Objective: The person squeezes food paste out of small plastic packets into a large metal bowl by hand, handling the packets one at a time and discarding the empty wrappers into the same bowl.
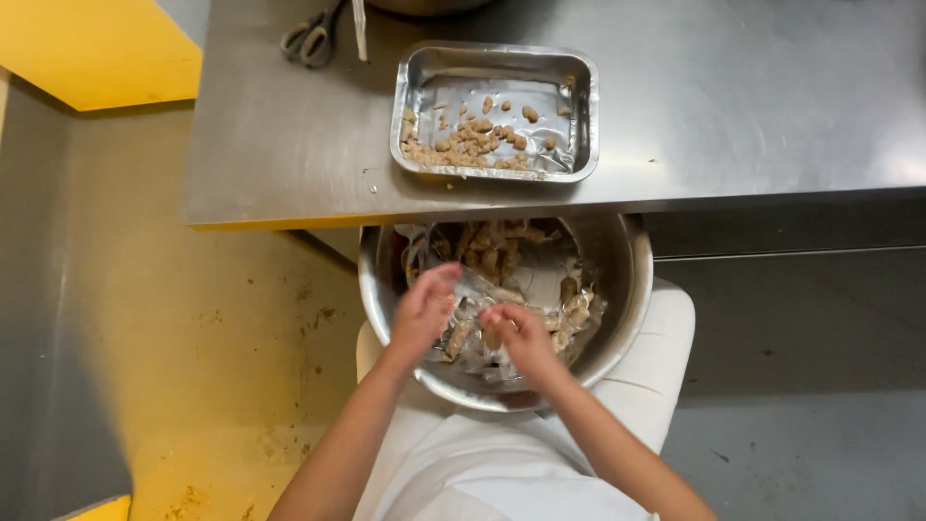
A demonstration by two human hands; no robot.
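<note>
Clear-wrapped piece (475,289) slants between left hand (424,311) and right hand (516,333).

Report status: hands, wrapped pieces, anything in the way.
Left hand and right hand both pinching clear wrappers over the bowl. Wrapped pieces inside. Tray on table holds crumbs. Nothing blocking.

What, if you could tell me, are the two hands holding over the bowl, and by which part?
Both the left hand and right hand pinch a clear wrapper at its ends, above the metal bowl.
</note>
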